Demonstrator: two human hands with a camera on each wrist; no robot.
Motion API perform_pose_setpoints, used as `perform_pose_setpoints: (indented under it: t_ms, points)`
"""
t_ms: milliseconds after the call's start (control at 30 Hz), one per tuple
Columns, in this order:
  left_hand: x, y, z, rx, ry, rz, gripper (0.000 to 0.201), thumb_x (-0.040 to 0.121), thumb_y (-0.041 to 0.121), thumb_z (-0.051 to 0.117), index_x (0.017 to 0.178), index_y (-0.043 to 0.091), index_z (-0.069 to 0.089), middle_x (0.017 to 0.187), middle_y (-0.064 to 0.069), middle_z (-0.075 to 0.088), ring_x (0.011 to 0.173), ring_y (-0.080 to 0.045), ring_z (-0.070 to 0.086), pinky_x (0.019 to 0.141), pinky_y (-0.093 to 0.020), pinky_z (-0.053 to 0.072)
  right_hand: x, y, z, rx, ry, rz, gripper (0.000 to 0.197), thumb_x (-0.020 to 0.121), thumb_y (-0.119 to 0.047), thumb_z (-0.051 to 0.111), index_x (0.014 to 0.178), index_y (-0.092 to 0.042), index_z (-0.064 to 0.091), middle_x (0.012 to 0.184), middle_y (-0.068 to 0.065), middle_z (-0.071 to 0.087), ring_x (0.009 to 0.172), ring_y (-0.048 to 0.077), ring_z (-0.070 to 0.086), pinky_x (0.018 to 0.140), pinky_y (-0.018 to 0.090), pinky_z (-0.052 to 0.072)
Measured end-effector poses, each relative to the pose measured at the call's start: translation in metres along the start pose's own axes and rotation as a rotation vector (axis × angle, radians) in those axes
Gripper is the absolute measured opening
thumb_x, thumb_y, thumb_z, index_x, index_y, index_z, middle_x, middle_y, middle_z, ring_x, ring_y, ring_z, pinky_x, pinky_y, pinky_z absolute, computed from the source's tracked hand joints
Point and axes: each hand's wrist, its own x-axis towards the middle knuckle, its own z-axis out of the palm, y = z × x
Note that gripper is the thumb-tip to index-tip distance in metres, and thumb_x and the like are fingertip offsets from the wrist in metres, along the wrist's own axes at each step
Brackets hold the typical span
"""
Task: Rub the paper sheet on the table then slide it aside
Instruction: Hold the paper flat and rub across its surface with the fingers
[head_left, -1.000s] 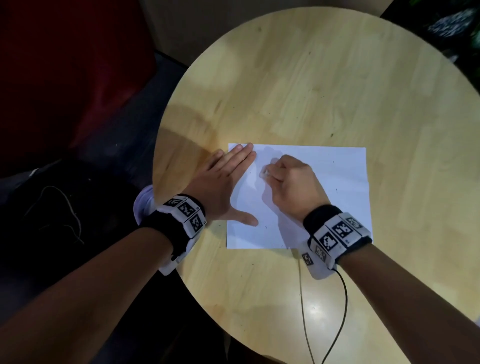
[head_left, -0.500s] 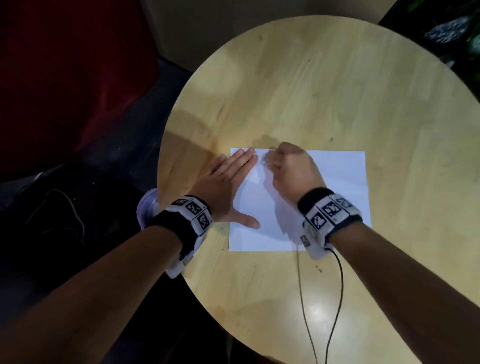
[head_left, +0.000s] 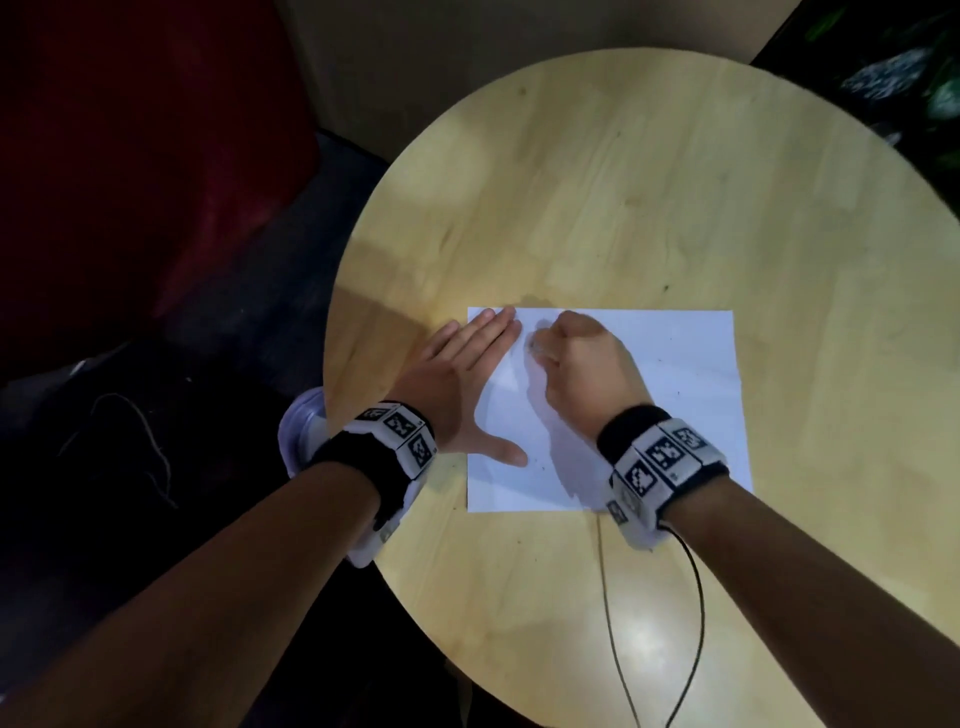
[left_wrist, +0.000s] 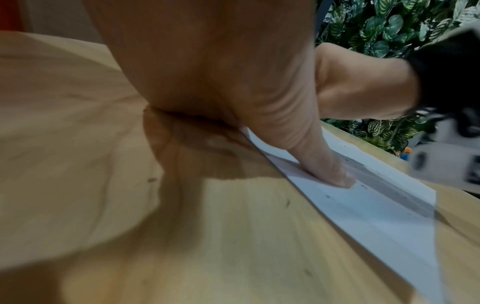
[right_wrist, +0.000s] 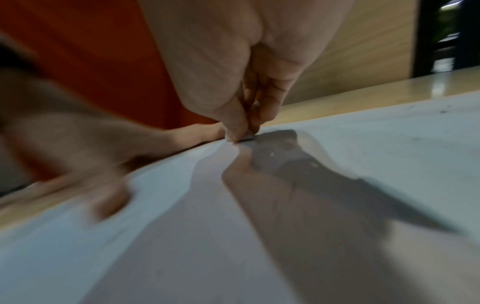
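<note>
A white paper sheet (head_left: 675, 395) lies flat on the round wooden table (head_left: 623, 182). My left hand (head_left: 457, 374) rests flat on the sheet's left edge, fingers straight and thumb (left_wrist: 324, 164) spread onto the paper (left_wrist: 376, 209). My right hand (head_left: 582, 364) is curled into a fist near the sheet's far left corner. Its fingertips pinch a small white piece, seemingly an eraser (right_wrist: 248, 137), against the paper (right_wrist: 337, 164). Small dark specks dot the sheet.
A thin black cable (head_left: 696, 597) runs from my right wristband across the near part of the table. The table's left edge is close to my left wrist. Dark floor and a red surface (head_left: 130, 156) lie to the left, and leafy plants (left_wrist: 389, 30) stand beyond the table.
My right hand moved up to the sheet's far edge, then came back slightly, staying curled on the small piece. The left hand stayed flat on the left edge.
</note>
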Motion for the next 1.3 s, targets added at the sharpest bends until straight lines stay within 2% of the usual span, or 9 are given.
perform_pose_setpoints:
  t_ms: [167,333,467,600,800,867,1000,1167,1300]
  points:
    - [0.000,0.000,0.001,0.004,0.029,0.007,0.143,0.062,0.095,0.058,0.161,0.022,-0.016,0.166,0.009,-0.027,0.148,-0.002,-0.030,0.118,-0.029,-0.024,-0.065,-0.017,0.002,0.049,-0.199,-0.184,0.020,0.065,-0.002,0.070,0.082,-0.012,0.070,0.084,0.004,0.059,0.075,0.026,0.062,0.050,0.028,0.051]
    - [0.001,0.003,-0.003,0.002,0.000,-0.005,0.143,0.063,0.091,0.061,0.160,0.022,-0.019,0.165,0.009,-0.029,0.150,-0.005,-0.027,0.119,-0.029,-0.022,-0.001,-0.007,-0.002,0.008,-0.038,-0.008,0.023,0.067,0.007,0.064,0.084,-0.007,0.069,0.082,0.011,0.058,0.072,0.032,0.061,0.054,0.030,0.046]
    - [-0.001,0.004,-0.002,0.017,0.011,-0.015,0.143,0.063,0.092,0.060,0.160,0.022,-0.018,0.165,0.009,-0.028,0.152,-0.006,-0.025,0.122,-0.031,-0.019,-0.037,-0.014,0.003,0.022,-0.090,-0.047,0.019,0.060,0.003,0.069,0.076,-0.007,0.065,0.076,0.009,0.055,0.065,0.030,0.058,0.048,0.024,0.037]
    - [-0.001,0.003,-0.003,0.014,0.019,-0.007,0.143,0.064,0.092,0.061,0.161,0.021,-0.017,0.166,0.009,-0.027,0.151,-0.005,-0.026,0.118,-0.028,-0.023,-0.056,-0.009,0.005,0.043,-0.161,-0.153,0.014,0.067,-0.006,0.061,0.078,-0.009,0.069,0.079,0.007,0.056,0.068,0.030,0.059,0.047,0.028,0.048]
    - [0.000,0.004,-0.003,0.015,0.020,-0.012,0.145,0.060,0.096,0.058,0.161,0.024,-0.017,0.166,0.011,-0.026,0.146,0.000,-0.030,0.113,-0.024,-0.028,-0.010,-0.008,0.004,0.001,0.002,0.061,0.023,0.062,0.008,0.068,0.082,-0.006,0.069,0.080,0.010,0.058,0.072,0.032,0.060,0.050,0.025,0.039]
    - [0.000,0.004,-0.002,0.019,0.023,-0.013,0.145,0.060,0.096,0.058,0.161,0.023,-0.016,0.167,0.010,-0.025,0.148,-0.002,-0.028,0.115,-0.025,-0.026,-0.043,-0.015,0.008,0.021,-0.050,0.019,0.021,0.062,0.002,0.068,0.079,-0.009,0.065,0.080,0.008,0.056,0.071,0.030,0.058,0.049,0.024,0.033]
    - [-0.001,0.003,0.000,0.015,0.041,-0.004,0.150,0.055,0.095,0.063,0.162,0.020,-0.011,0.168,0.008,-0.020,0.149,-0.001,-0.026,0.112,-0.023,-0.030,-0.092,-0.017,0.003,0.070,-0.233,-0.056,0.020,0.069,-0.004,0.064,0.087,-0.012,0.063,0.090,0.004,0.056,0.080,0.025,0.057,0.057,0.024,0.044]
    - [0.000,0.003,-0.001,0.014,0.025,-0.001,0.152,0.054,0.095,0.063,0.161,0.021,-0.017,0.166,0.010,-0.024,0.145,0.001,-0.030,0.111,-0.022,-0.030,-0.003,0.006,0.000,-0.021,-0.016,0.065,0.019,0.071,0.005,0.065,0.085,-0.007,0.069,0.085,0.012,0.060,0.076,0.032,0.061,0.054,0.026,0.042]
    - [0.000,0.003,-0.001,0.018,0.021,-0.009,0.151,0.054,0.097,0.059,0.161,0.020,-0.017,0.167,0.008,-0.024,0.144,0.001,-0.031,0.111,-0.022,-0.031,-0.033,0.006,0.001,-0.015,-0.009,0.017,0.017,0.069,0.005,0.066,0.078,-0.008,0.063,0.080,0.009,0.056,0.071,0.031,0.057,0.051,0.024,0.035]
